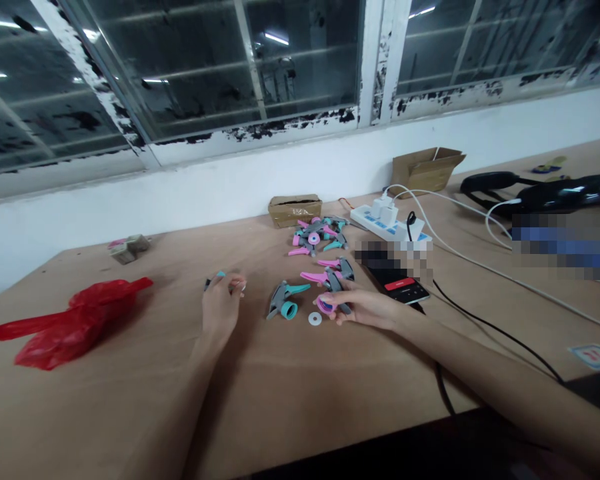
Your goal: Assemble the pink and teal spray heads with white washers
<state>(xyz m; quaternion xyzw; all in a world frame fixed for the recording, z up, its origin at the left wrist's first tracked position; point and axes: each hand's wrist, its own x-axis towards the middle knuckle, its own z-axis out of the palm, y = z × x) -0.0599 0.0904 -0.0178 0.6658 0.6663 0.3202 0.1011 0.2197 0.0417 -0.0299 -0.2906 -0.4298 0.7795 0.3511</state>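
Note:
My right hand point(367, 307) is closed on a grey and pink trigger spray head point(334, 283), whose pink collar point(326, 303) faces me. My left hand point(221, 308) is closed, its back to the camera; bits of teal, dark and white show at its fingers, but what they belong to is mostly hidden. Between the hands, a grey and teal spray head point(279, 300) lies on the table with its round collar toward me. Beside it, near my right fingertips, lies a flat white washer point(315, 319). Another grey and pink spray head point(347, 268) lies just behind my right hand.
Behind the hands are a pile of spray heads point(319, 233) and a small cardboard box point(295, 211). A power strip point(375, 220), a phone point(400, 283) and cables lie to the right. A red plastic bag point(80, 320) rests on the left.

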